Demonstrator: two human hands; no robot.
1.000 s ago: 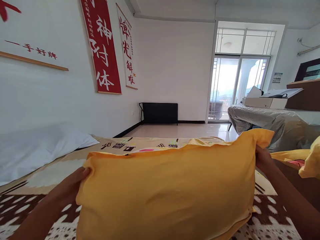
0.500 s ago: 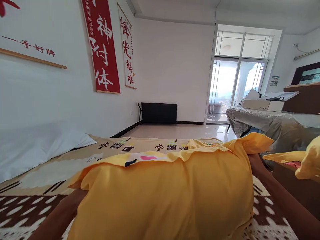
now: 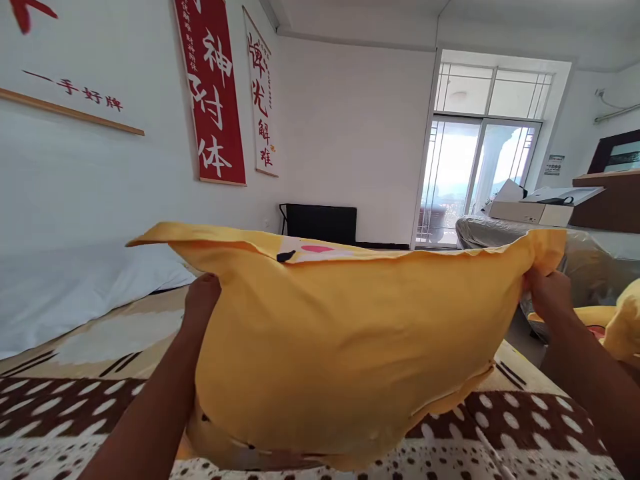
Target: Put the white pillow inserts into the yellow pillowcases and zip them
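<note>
A yellow pillow (image 3: 350,340) in its pillowcase is stretched between my two hands above the bed, its plain side towards me. Part of a pink and black print shows along its top edge. My left hand (image 3: 203,297) is closed on the pillow's left side, just under a flap of cloth sticking out to the left. On the other side, my right hand (image 3: 549,293) grips the gathered upper right corner. The fingertips of both hands are partly hidden by cloth. The pillow's lower edge hangs close to the patterned bedding; whether it touches, I cannot tell.
Under the pillow lies a bed with a brown and white spotted blanket (image 3: 65,407). A white pillow (image 3: 95,287) rests against the left wall. More yellow cloth (image 3: 625,327) is at the right edge. Behind it stands a plastic-covered table with a white box (image 3: 530,212).
Both hands have lifted the pillow up off the bed, and its top edge now stands higher. My hands, hidden behind cloth before, have come into sight. The camera view has shifted slightly.
</note>
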